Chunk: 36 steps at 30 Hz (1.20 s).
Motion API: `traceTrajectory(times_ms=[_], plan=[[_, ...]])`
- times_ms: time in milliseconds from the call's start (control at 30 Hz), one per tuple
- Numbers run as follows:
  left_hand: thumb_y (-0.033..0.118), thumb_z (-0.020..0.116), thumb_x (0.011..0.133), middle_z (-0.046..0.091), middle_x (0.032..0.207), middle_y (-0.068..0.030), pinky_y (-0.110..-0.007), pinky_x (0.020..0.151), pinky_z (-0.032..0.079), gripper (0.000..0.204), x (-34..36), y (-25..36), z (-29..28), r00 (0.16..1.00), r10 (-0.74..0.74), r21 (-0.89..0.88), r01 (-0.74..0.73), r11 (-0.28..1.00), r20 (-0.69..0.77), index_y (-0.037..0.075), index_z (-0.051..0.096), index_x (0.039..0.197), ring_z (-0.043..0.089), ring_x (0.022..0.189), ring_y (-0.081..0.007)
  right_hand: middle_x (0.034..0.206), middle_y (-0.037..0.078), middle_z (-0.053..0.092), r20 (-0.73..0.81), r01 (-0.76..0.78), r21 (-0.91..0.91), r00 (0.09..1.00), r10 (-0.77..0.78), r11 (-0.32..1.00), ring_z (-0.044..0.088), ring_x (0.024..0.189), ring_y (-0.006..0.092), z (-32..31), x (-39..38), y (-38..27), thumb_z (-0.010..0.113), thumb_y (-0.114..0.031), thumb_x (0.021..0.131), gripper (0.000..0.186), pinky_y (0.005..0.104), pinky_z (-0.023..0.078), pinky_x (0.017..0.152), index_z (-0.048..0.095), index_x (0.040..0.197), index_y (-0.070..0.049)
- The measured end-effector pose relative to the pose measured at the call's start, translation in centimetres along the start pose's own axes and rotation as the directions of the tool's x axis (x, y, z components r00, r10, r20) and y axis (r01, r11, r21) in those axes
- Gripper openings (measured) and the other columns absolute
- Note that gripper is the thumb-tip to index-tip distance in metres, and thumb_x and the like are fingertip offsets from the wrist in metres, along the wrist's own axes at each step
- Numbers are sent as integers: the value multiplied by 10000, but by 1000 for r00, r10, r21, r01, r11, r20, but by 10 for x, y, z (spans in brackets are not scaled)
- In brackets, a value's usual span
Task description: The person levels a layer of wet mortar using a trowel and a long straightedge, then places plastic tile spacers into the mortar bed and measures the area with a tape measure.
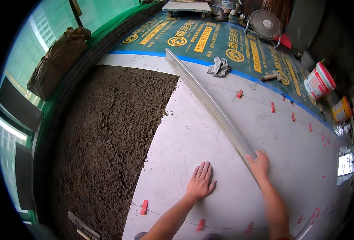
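Note:
My left hand (200, 182) lies flat on a large pale floor tile (181, 128), fingers stretched out, holding nothing. My right hand (260, 163) grips the near part of a long metal straightedge (207, 105). The bar runs diagonally across the tiles, its far end near the blue tape (201, 61). Left of the tile spreads a bed of dark, crumbly mortar (109, 120), with some crumbs on the tile's edge. Red levelling wedges, one of them a near wedge (144, 207), stand along the tile joints. A trowel (83, 226) rests on the mortar at the lower left.
Beyond the tape, green printed floor sheeting (157, 26) carries a hammer (269, 77) and a fan (265, 24). A grey rag (219, 67) lies by the tape. Buckets, including a white and red bucket (320, 82), stand right. A brown sack (59, 62) sits left. Another person's feet (224, 17) show far off.

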<state>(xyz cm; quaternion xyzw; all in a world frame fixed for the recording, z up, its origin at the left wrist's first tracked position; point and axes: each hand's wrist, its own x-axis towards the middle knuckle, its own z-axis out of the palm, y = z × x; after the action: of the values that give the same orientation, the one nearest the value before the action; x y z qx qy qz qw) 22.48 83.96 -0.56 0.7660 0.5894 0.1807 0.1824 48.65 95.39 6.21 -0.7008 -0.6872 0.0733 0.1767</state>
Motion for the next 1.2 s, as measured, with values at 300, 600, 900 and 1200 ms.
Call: traceTrajectory(times_ms=[300, 600, 900, 1200], plan=[[347, 620, 915, 361, 1579, -197, -511, 1238, 204, 696, 11, -14, -15, 989, 63, -8, -62, 998, 137, -11, 412, 1475, 289, 1502, -353, 1210, 221, 625, 160, -73, -13, 984, 74, 997, 607, 1090, 432, -2, -56, 39, 774, -286, 849, 456, 500, 505, 912, 624, 1196, -32], [182, 561, 930, 366, 1579, -180, -552, 1239, 179, 558, 133, 12, -43, 818, 571, 230, -543, 808, -75, 42, 457, 1461, 254, 1517, -362, 1151, 284, 636, 43, -268, -133, 960, 276, 954, 613, 1046, 462, -59, -231, 163, 789, -240, 837, 500, 503, 490, 918, 612, 1197, 59], [292, 649, 871, 687, 1074, -54, -530, 1217, 258, 243, 214, -33, -18, 906, 351, 287, -410, 865, 236, 126, 698, 1041, 578, 1163, -255, 1058, 284, 644, 162, -155, -95, 972, 169, 983, 617, 972, 484, -19, -184, 51, 786, -305, 848, 500, 512, 503, 820, 584, 1149, 39], [288, 791, 784, 674, 1069, -9, -511, 1233, 254, 328, 194, -124, -96, 938, 286, 345, -339, 875, 196, 149, 694, 1064, 578, 1174, -224, 817, 285, 663, 302, -170, -121, 932, 199, 978, 639, 804, 512, -29, -210, -3, 795, -445, 833, 537, 543, 509, 697, 615, 981, 39]])
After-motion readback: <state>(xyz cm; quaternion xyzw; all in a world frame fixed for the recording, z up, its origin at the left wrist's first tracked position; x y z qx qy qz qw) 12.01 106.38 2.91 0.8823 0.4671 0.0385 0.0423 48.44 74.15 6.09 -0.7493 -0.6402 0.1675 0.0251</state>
